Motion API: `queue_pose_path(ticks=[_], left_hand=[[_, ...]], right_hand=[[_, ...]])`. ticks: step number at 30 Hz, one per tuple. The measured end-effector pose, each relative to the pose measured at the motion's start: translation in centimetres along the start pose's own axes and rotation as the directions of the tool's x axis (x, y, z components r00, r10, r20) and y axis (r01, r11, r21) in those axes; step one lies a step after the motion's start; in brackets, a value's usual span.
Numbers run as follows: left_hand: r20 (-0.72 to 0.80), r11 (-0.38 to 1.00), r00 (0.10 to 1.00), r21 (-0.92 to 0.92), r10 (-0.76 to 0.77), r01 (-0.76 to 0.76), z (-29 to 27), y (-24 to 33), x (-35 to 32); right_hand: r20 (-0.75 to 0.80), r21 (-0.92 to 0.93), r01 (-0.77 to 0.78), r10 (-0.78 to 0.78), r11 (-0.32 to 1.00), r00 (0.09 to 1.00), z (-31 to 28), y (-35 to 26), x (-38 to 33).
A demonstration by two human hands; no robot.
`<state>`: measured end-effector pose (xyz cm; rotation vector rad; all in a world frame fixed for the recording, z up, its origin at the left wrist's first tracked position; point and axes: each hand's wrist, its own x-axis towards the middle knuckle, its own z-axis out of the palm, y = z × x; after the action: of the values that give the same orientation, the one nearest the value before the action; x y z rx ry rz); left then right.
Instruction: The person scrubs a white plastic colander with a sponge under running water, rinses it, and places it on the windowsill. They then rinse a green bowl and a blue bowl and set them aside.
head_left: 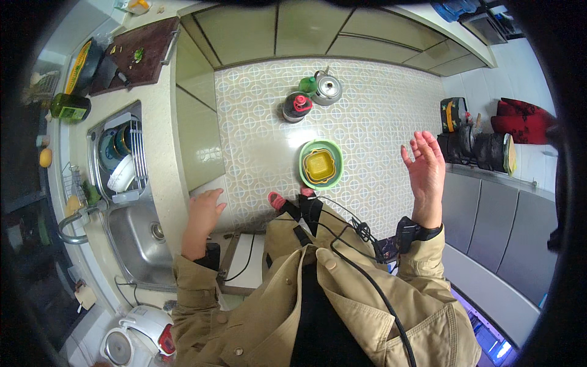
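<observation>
Patterned tile floor (367, 110) fills the middle, w/ pale green cabinets (306, 30) curving along the top and a beige tabletop (165, 140) running down the left. Steel sink (131, 229) is set in the tabletop; dish rack (122, 153) w/ bowls and plates sits in its upper half. Wooden cutting board (143, 52) lies further up w/ bits of green veg on it. Dark bags (480, 150) line the right wall. White kettle (137, 336) sits bottom left.

On the floor: green basin (321, 164) w/ a yellow tub (320, 166) inside, just in front of the person's feet. Further off, a metal teapot (327, 88) and a dark jar (296, 107) w/ red top, close together.

Left hand (205, 211) rests at the tabletop edge, fingers loosely spread, holding nothing. Right hand (425, 171) is raised in the air over the floor, right of the basin and well apart from it; palm open wide, grip empty.
</observation>
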<state>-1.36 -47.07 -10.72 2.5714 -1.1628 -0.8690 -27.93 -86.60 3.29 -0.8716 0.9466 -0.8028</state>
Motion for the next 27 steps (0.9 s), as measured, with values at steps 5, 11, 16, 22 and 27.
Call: queue_pose_path(ticks=[5,11,16,22,27], left_hand=[[0.016,1.0,1.0,-0.007,-0.013,0.013,1.5,1.6,2.1],[0.146,0.968,0.988,-0.241,-0.041,0.076,9.6,4.2,9.5],[0.231,0.94,0.967,-0.294,-0.106,0.173,27.0,6.0,19.7],[0.496,0.953,0.868,-0.269,0.015,0.137,47.6,9.0,30.6],[0.148,0.978,0.975,0.151,-0.168,0.146,55.7,12.6,38.2]], right_hand=[[0.031,-0.046,-0.009,0.011,0.999,0.999,-0.6,-0.2,1.0],[-0.003,-0.154,-0.11,0.111,0.982,0.994,-4.5,1.7,4.9],[-0.052,-0.28,-0.242,0.237,0.929,0.97,-10.8,6.5,10.8],[-0.17,-0.408,-0.33,0.284,0.851,0.944,-20.1,12.5,16.5],[-0.276,-0.455,-0.389,0.288,0.801,0.917,-26.5,17.0,19.5]])
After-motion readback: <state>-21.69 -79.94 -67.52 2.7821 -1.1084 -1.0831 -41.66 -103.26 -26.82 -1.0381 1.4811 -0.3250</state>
